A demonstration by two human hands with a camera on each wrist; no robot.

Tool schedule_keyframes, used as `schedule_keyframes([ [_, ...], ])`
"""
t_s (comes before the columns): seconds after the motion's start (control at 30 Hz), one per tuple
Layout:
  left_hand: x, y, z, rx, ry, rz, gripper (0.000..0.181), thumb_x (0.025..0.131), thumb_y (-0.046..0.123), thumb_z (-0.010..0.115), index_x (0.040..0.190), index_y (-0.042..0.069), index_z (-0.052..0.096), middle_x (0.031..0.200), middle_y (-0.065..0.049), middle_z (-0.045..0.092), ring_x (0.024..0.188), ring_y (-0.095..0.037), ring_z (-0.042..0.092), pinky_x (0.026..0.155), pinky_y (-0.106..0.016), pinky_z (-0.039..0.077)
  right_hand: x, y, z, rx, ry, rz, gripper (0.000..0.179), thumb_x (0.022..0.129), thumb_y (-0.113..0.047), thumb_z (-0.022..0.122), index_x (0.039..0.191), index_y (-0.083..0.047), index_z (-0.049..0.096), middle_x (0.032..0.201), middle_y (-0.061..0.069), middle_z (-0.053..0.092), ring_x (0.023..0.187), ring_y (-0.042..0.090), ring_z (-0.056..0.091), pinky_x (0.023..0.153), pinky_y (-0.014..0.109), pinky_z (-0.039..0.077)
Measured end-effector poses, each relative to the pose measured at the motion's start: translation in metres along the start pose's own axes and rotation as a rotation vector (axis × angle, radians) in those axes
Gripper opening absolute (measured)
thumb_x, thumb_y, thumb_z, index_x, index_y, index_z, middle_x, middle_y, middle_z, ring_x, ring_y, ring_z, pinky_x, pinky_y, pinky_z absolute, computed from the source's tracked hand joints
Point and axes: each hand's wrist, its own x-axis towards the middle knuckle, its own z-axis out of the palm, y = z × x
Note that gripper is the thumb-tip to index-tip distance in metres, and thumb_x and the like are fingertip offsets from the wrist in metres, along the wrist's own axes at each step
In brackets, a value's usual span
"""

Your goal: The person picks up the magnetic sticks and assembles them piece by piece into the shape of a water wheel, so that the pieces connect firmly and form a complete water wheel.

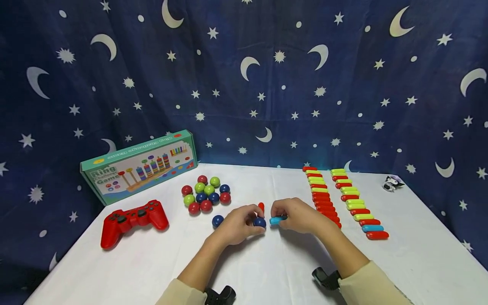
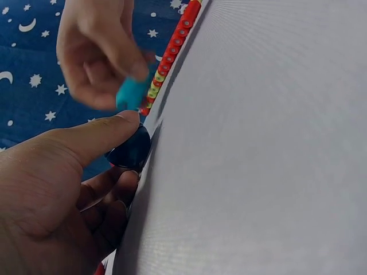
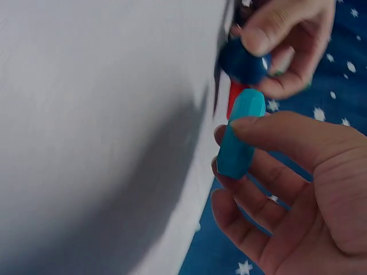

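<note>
My left hand (image 1: 238,224) pinches a dark blue ball (image 1: 259,223) between thumb and fingers near the middle of the white table. Just beyond that ball a short red stick (image 1: 261,206) shows; whether the two are joined I cannot tell. To the right, my right hand (image 1: 299,215) holds a light blue stick (image 1: 277,220) between thumb and fingertips. In the right wrist view the light blue stick (image 3: 242,134) points toward the dark blue ball (image 3: 243,62), close to it. Another dark blue ball (image 1: 217,220) lies beside the left hand.
Several red, green and blue balls (image 1: 206,206) cluster at the back left. A red game controller (image 1: 133,220) and a green toy box (image 1: 139,167) stand further left. Two columns of sticks (image 1: 358,211) run along the right, near a small black-and-white figure (image 1: 392,184).
</note>
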Motion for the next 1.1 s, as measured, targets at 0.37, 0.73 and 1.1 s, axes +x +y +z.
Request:
schedule_keyframes([
  [0.37, -0.001, 0.002, 0.003, 0.02, 0.025, -0.012, 0.025, 0.088, 0.025, 0.082, 0.109, 0.021, 0.067, 0.091, 0.0, 0.064, 0.081, -0.014, 0.055, 0.072, -0.028, 0.046, 0.022, -0.004, 0.017, -0.064, 0.084, -0.028, 0.025, 0.079, 0.006, 0.078, 0.088, -0.015, 0.068, 0.082, -0.002, 0.065, 0.082, 0.017, 0.055, 0.085, 0.037, 0.055],
  [0.73, -0.002, 0.003, 0.001, 0.027, 0.027, -0.008, 0.028, 0.09, 0.024, 0.079, 0.116, 0.019, 0.07, 0.094, 0.001, 0.065, 0.086, -0.015, 0.056, 0.076, -0.028, 0.047, 0.012, 0.006, 0.005, -0.025, 0.124, 0.034, 0.024, 0.084, 0.0, 0.077, 0.104, -0.013, 0.074, 0.1, 0.001, 0.073, 0.095, 0.021, 0.064, 0.09, 0.044, 0.058],
  [1.1, -0.002, 0.007, 0.005, 0.036, 0.055, -0.034, 0.031, 0.086, 0.022, 0.085, 0.112, 0.018, 0.069, 0.091, 0.0, 0.061, 0.086, -0.015, 0.055, 0.074, -0.028, 0.045, -0.048, 0.042, -0.058, -0.126, 0.041, 0.285, 0.027, 0.084, -0.009, 0.08, 0.11, -0.009, 0.072, 0.098, 0.007, 0.07, 0.093, 0.024, 0.061, 0.077, 0.042, 0.059],
])
